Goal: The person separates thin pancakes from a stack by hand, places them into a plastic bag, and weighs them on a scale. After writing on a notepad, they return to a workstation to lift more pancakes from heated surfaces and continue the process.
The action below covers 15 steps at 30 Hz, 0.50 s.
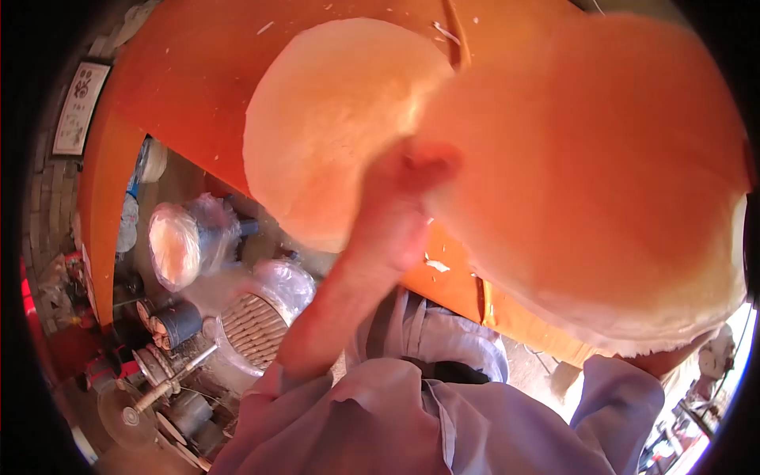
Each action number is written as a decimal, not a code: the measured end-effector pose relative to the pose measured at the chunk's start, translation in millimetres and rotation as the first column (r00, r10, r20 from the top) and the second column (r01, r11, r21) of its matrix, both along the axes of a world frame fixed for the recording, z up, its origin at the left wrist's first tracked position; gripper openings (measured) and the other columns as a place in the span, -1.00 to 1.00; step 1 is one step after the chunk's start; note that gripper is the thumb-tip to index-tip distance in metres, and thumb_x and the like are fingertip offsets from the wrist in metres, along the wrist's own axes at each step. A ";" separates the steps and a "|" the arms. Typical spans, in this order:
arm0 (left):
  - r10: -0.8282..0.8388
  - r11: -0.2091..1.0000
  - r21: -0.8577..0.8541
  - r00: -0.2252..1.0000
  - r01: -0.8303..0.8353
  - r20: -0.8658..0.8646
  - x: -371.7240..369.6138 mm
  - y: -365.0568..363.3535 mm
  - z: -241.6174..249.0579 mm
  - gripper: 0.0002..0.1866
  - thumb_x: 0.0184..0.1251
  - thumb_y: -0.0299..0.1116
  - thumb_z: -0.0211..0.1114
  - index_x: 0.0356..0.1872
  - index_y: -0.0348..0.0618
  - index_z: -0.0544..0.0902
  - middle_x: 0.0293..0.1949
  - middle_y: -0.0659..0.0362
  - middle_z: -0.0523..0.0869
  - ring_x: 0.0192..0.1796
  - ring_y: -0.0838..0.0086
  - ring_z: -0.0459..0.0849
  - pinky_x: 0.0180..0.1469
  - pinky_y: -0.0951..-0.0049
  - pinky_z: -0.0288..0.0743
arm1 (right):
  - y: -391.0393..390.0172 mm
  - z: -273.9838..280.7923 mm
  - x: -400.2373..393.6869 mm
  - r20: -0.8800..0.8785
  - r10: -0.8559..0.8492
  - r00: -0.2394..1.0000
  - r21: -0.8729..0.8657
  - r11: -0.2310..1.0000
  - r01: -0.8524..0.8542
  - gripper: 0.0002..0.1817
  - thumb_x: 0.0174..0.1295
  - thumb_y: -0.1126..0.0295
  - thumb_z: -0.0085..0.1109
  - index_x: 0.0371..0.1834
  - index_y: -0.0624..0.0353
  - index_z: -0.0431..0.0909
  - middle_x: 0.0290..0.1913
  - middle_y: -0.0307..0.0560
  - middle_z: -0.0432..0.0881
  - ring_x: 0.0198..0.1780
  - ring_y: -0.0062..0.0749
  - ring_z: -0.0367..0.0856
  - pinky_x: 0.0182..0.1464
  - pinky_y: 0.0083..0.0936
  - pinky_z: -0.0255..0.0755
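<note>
Two big, thin, round sheets fill most of the view, held up close in front of an orange wall: a pale round sheet (332, 127) on the left side and a bigger orange-lit sheet (586, 174) on the right side. The left hand (408, 190) is raised between them, and its fingers look pressed together on the spot where the two sheets meet, so it seems clamped on their edges. The right hand (665, 360) is almost all hidden under the bottom edge of the bigger sheet; it seems to hold that sheet up from below, but I cannot tell if its fingers are apart or together. To do this well, I think the hands should lift slowly and keep each sheet flat, because sheets this thin could tear or fold. The frayed bottom edge of the bigger sheet looks like the weak part. Down below, on the floor, sit a stack of round sheets in a clear bag (178, 241), a round woven tray (253, 328), some dark rolls (174, 323) and a metal tool with a long handle (162, 388). A framed sign (79, 107) hangs on the brick wall at the far left. The big sheets block most of the view ahead
</note>
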<state>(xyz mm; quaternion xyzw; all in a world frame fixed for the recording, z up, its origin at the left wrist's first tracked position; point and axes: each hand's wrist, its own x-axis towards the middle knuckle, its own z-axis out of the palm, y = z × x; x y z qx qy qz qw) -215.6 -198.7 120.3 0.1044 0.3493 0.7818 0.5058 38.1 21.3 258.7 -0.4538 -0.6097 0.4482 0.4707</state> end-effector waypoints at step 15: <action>0.352 0.608 -0.506 0.778 -0.612 -0.520 -160.3 -181.7 -97.3 -0.63 0.24 -0.39 0.24 0.08 -0.21 0.53 -0.04 0.17 0.63 0.01 0.41 0.62 0.10 0.32 0.48 | -71.5 -226.2 -174.4 -0.097 0.568 0.817 -0.610 0.615 -0.500 -0.35 0.03 0.20 0.46 0.09 0.36 0.40 -0.37 -0.10 0.67 -0.46 -0.47 0.62 -0.46 -0.57 0.51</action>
